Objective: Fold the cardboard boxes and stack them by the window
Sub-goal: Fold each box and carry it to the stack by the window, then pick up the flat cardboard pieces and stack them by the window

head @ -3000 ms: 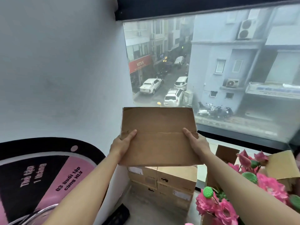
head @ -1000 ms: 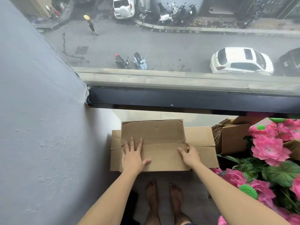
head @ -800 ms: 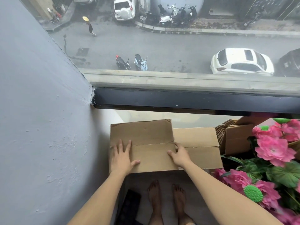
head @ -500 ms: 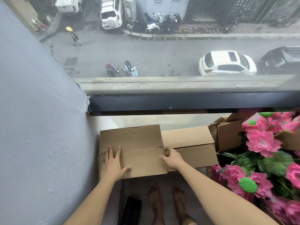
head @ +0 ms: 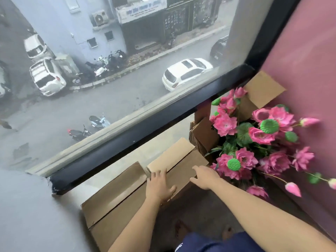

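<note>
My left hand (head: 160,184) lies flat, fingers straight and spread, pressing on the right-hand cardboard box (head: 179,163). My right hand (head: 204,176) reaches over that box's far right end, fingers loosely extended; whether they grip the edge I cannot tell. Both forearms stretch forward, bare. The box is plain brown corrugated board, top flaps meeting in a seam, and it sits just below the window frame (head: 145,128). A second folded box (head: 112,195) butts against its left end. Pink artificial lotus flowers (head: 254,142) crowd right of the boxes.

Two boxes (head: 116,195) below window (head: 109,88), flowers (head: 254,142) right.
</note>
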{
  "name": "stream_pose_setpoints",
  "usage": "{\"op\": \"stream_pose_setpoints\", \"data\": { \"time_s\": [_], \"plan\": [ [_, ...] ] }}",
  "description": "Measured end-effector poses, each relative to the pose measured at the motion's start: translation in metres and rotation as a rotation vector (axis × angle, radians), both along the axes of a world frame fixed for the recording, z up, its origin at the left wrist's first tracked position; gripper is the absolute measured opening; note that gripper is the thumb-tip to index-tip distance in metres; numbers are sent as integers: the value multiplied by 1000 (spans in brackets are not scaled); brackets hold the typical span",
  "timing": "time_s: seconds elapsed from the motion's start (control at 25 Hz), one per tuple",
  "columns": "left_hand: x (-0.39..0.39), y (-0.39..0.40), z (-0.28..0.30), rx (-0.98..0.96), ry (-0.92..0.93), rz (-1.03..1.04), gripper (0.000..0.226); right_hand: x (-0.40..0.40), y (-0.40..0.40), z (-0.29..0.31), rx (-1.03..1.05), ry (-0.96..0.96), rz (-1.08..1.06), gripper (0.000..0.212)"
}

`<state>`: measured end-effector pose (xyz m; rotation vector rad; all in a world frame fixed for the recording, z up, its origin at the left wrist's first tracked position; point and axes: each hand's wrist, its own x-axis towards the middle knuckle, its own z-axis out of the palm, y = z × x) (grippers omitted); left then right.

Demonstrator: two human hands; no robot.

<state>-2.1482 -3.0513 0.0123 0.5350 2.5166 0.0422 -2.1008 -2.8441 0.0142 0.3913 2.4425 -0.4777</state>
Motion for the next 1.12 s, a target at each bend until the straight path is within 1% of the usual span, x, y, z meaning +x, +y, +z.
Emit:
{"op": "stream_pose_setpoints", "data": {
  "time_s": [0.08,0.16,0.24,0.32,0.4,0.52,0.6,0.68,0.84,1.0,1.12],
  "plan": [
    [6,49,13,-61,-4,-172,77,35,37,6,8,19,-127,58],
    [17,91,20,-123,-28,-298,72,75,67,11,6,23,-242,58],
    [40,144,29,-146,-58,-442,64,134,103,14,16,9,-379,57],
    [72,201,38,-139,-94,-573,58,199,142,17,39,-3,-527,50],
    [110,260,44,-131,-104,-689,55,264,181,19,35,-6,-689,47],
    [176,347,47,-113,-89,-827,57,354,235,23,24,-22,-896,55],
    [239,406,50,-91,-74,-965,59,419,267,26,34,-4,-1028,58],
    [300,460,55,-76,-65,-1100,63,479,294,30,41,25,-1171,56],
    [414,537,69,-68,-57,-1379,61,590,307,37,42,43,-1464,48],
    [517,584,70,-129,-35,-1667,63,677,289,35,28,30,-1764,54],
    [580,600,59,-186,-42,-1837,65,718,270,29,-41,15,-1897,60]
  ]
}}
